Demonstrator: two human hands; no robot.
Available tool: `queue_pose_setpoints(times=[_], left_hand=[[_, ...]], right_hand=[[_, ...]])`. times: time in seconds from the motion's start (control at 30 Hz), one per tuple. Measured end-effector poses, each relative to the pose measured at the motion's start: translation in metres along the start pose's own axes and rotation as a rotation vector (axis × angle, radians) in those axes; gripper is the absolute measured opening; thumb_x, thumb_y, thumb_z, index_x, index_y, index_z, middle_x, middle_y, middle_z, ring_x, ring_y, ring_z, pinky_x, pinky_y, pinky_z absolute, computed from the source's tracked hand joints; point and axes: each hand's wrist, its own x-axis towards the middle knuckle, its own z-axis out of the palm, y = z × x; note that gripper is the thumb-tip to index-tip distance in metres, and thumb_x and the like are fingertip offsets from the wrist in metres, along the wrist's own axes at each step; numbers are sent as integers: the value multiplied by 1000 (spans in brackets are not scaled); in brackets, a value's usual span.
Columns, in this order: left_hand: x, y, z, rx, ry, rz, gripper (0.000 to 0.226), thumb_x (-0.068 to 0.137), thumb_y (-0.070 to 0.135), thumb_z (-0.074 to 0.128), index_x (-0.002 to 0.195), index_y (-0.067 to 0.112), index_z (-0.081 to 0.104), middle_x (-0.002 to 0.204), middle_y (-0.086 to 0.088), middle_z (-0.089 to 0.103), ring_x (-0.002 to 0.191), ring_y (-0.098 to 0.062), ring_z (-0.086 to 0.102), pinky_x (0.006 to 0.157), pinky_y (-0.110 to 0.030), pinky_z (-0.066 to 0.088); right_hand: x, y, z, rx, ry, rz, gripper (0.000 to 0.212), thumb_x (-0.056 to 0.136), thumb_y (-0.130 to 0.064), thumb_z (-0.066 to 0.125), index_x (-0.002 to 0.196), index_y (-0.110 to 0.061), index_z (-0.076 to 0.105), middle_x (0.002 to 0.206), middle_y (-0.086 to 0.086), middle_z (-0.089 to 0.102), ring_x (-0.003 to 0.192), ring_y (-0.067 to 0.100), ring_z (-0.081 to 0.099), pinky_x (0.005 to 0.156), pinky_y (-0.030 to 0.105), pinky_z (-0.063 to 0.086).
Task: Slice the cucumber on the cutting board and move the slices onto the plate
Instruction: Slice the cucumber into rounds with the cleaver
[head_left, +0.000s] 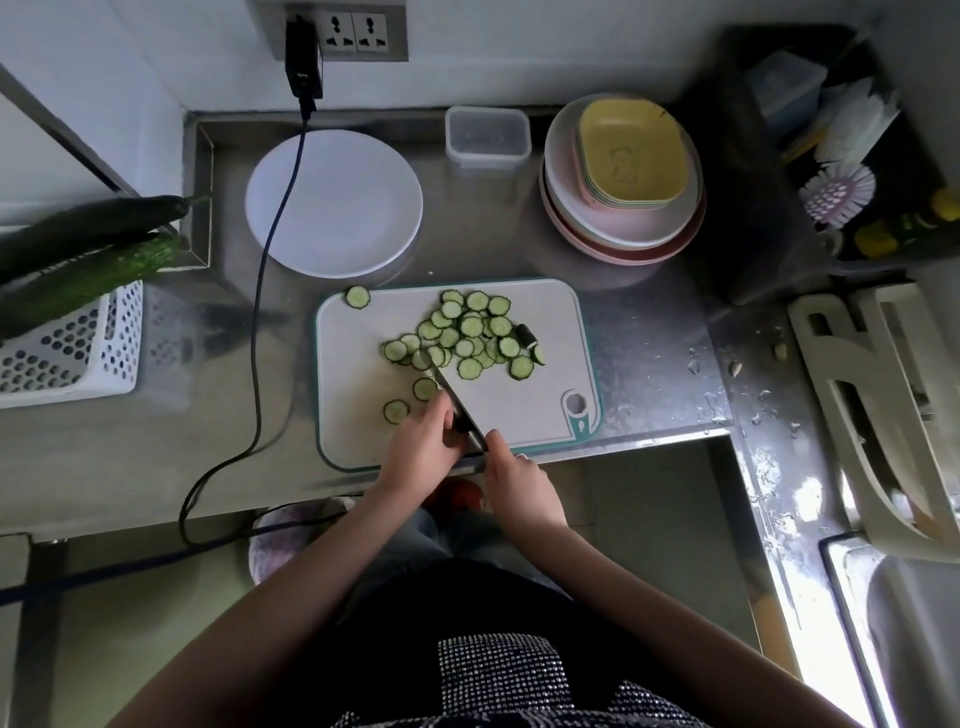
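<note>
A white cutting board (519, 400) with a teal rim lies at the counter's front edge. Several cucumber slices (470, 327) are piled on its upper middle. A few loose ones lie nearer me, and one sits at the far left corner (357, 296). A dark cucumber end piece (525, 333) rests at the pile's right. A knife (440, 378) points away from me, its tip among the slices. My left hand (423, 441) curls around the knife near the blade's base. My right hand (514, 475) holds the handle's end. The empty white plate (332, 202) stands behind the board.
Whole cucumbers (88, 249) lie over a white perforated basket (72, 343) at the left. A black cable (258, 312) runs down past the plate. A lidded plastic container (487, 136) and stacked dishes (623, 208) stand at the back. A wet counter and a sink (883, 597) are on the right.
</note>
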Motion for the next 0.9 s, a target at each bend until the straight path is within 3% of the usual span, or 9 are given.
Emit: queue_pose_setpoints(times=[0.2,0.37,0.47,0.63,0.77,0.9], left_hand=[[-1,-4,2,82,13,90,36,58,-1,77,73,8,45,56,0,43,43,-24,41,45,-25,27],[-7,-2,8,228,15,147,42,51,-3,81,83,2,54,68,-9,61,54,-29,59,45,-26,39],[-4,1,7,151,18,115,37,57,-8,74,83,4,50,69,-8,59,55,-30,58,48,-24,31],[7,-10,-8,146,-1,176,32,68,2,72,84,7,45,65,-6,55,53,-28,56,46,-25,31],[25,-17,-22,153,83,228,38,71,3,74,90,12,42,70,-7,60,53,-24,59,42,-28,43],[58,-4,-22,172,74,246,22,75,-5,67,91,2,53,84,-12,63,68,-30,62,53,-33,47]], right_hand=[[-1,-3,-4,-9,4,-9,6,96,-11,33,102,-13,33,80,21,59,69,39,59,56,39,41],[-1,-1,-3,-1,16,-24,6,95,-10,34,96,-15,31,72,15,52,59,33,48,56,40,44],[-1,3,-3,28,21,-37,12,94,-9,34,91,-18,27,74,17,56,60,35,52,56,42,46],[2,11,-8,122,45,-78,7,98,-13,35,91,-13,32,75,19,59,64,39,55,58,47,50],[-4,24,-21,360,124,-139,13,98,-20,39,87,-16,37,66,9,53,60,29,50,55,37,41],[5,34,-37,542,238,-65,15,97,-13,41,83,-11,38,60,2,42,52,18,37,48,28,31]])
